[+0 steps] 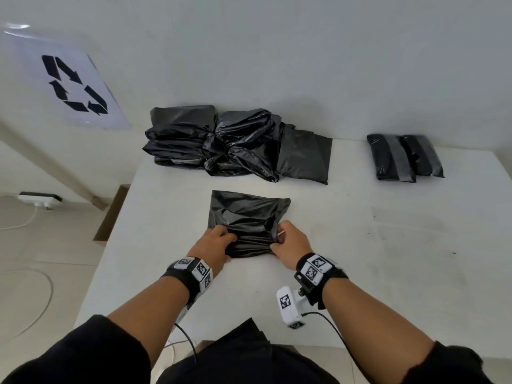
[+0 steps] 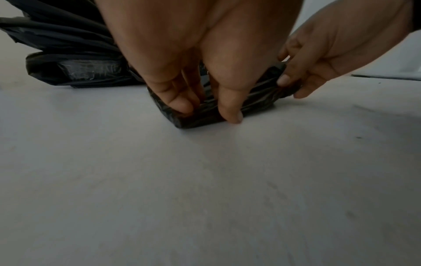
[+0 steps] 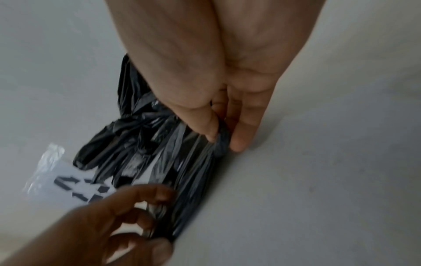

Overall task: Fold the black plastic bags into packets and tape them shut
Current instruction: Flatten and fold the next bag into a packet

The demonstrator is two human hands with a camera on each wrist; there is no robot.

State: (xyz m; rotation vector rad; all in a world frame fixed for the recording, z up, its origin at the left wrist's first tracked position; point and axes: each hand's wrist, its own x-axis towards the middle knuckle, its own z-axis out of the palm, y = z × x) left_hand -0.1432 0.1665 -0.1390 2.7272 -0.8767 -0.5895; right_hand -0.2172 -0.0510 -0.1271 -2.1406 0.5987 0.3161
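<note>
**Both hands pinching the near roll of a half-folded bag**

The left hand (image 1: 214, 243) and right hand (image 1: 291, 241) each pinch one end of the rolled near edge of the black bag (image 1: 249, 214), thumbs under and fingers (image 2: 230, 108) curled over the bunched plastic. Neither hand holds anything else. The roll's long axis runs left to right between the two grips, parallel to the near edge of the table (image 1: 388, 245), and the unrolled part of the bag lies flat beyond it, toward the far edge. So the next turn, as I judge it, goes straight away from the person, both hands equally near and working as a pair.

The bag sits near the middle of the table. At the far edge lies the pile of unfolded bags (image 1: 221, 145); toward the far right corner sit two finished packets (image 1: 401, 159), banded with what looks like grey tape (the band is dim in the left wrist view). No tape roll shows. A recycling sign (image 1: 74, 84) hangs on the wall at left.
</note>
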